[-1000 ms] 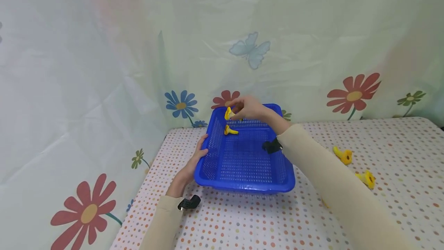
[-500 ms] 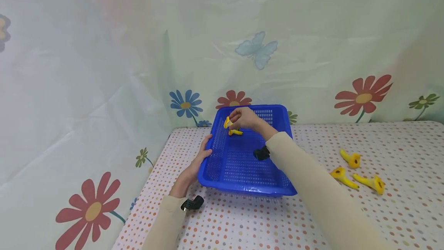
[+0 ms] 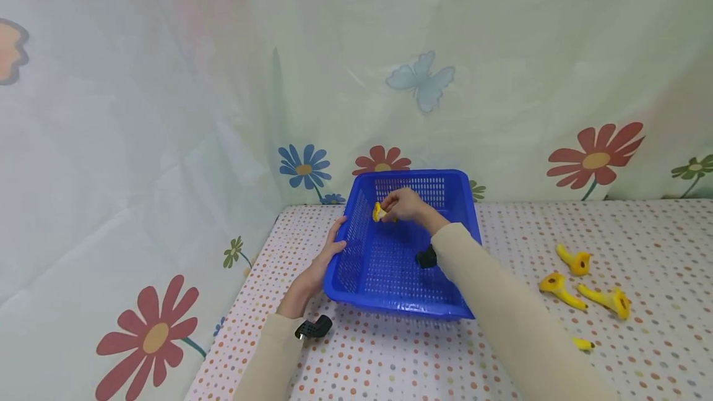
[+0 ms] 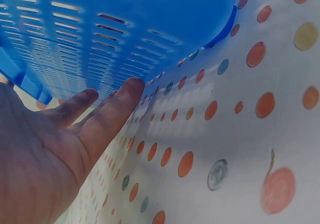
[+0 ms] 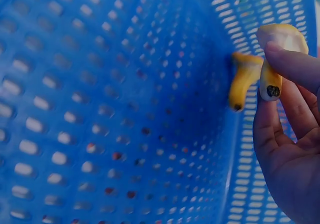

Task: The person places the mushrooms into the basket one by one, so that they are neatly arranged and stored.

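Inside the blue plastic basket (image 3: 356,252), my right hand (image 3: 406,205) pinches a yellow trumpet-shaped mushroom (image 3: 377,211) between thumb and fingers. The right wrist view shows its pale cap (image 5: 284,36) up and its dark-tipped stem pointing down. Another yellow mushroom (image 5: 242,83) lies in the basket just beyond it; in the head view my hand mostly hides that one. My left hand (image 3: 320,265) touches the basket's left side from outside. In the left wrist view, its thumb and fingers (image 4: 117,106) are extended against the slotted wall.
Right of the basket, several yellow mushrooms lie on the dotted tablecloth (image 3: 529,246), among them one (image 3: 561,289) and another (image 3: 609,302). My right sleeve (image 3: 501,302) partly covers one mushroom (image 3: 583,344). A flower-printed curtain (image 3: 501,79) stands behind the table and along its left.
My right hand has lowered the mushroom from above the basket's far left corner down into the basket. The left hand keeps its place at the side. The view has shifted slightly rightward.
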`<state>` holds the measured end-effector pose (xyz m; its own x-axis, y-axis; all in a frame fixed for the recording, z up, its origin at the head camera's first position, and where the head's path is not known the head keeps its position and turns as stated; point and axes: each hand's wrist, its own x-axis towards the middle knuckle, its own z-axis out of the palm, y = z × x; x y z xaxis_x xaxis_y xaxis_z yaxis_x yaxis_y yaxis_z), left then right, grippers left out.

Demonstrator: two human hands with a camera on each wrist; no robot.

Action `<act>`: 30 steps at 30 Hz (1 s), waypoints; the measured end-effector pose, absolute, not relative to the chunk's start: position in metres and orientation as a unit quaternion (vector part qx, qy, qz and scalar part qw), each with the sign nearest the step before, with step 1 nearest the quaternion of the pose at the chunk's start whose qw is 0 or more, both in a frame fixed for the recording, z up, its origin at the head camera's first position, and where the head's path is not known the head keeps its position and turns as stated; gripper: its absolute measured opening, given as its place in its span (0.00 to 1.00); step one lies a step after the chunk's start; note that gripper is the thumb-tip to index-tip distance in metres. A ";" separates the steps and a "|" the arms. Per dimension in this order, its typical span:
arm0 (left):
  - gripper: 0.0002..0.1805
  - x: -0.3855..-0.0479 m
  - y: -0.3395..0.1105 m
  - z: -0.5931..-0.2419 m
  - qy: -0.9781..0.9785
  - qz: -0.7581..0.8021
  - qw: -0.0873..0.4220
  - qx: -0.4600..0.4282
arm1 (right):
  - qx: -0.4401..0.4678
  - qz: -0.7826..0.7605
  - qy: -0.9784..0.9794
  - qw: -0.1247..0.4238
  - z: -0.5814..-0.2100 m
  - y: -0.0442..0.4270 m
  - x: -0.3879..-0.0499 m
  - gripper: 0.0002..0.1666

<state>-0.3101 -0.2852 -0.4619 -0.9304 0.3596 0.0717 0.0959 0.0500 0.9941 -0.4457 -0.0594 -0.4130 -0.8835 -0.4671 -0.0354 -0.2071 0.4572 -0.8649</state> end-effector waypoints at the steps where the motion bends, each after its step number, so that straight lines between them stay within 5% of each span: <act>1: 0.33 -0.312 -0.285 -0.459 0.720 0.669 0.093 0.158 | -0.198 -0.476 0.846 0.134 -0.411 -0.058 -0.447 0.15; 30: 0.33 -0.310 -0.285 -0.462 0.720 0.671 0.094 0.148 | -0.234 -0.430 0.863 0.127 -0.430 -0.065 -0.445 0.11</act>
<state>-0.3103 -0.2850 -0.4622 -0.9384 0.3394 0.0644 0.0882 0.0551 0.9946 -0.4445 -0.0651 -0.4303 -0.8584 -0.5127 -0.0172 -0.2949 0.5205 -0.8014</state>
